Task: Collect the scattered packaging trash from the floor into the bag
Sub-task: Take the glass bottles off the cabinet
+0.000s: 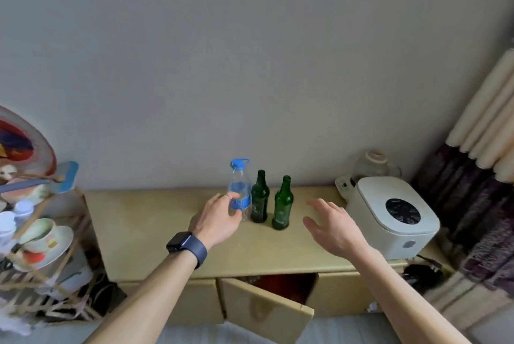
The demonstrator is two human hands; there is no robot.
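The plastic bottle [239, 190] is clear and thin, with a shiny blue cap and label. The green bottles [260, 199] are glossy glass. The table [155, 221] looks like pale wood, smooth and matt. The cooker [389, 221] is smooth white plastic with a glossy black panel. The curtain [472, 204] is heavy cloth.

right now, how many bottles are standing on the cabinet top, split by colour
clear bottle with blue cap and label, held by the left hand: 1
green bottles, one next to the clear one and one further right: 2
total on the cabinet top: 3
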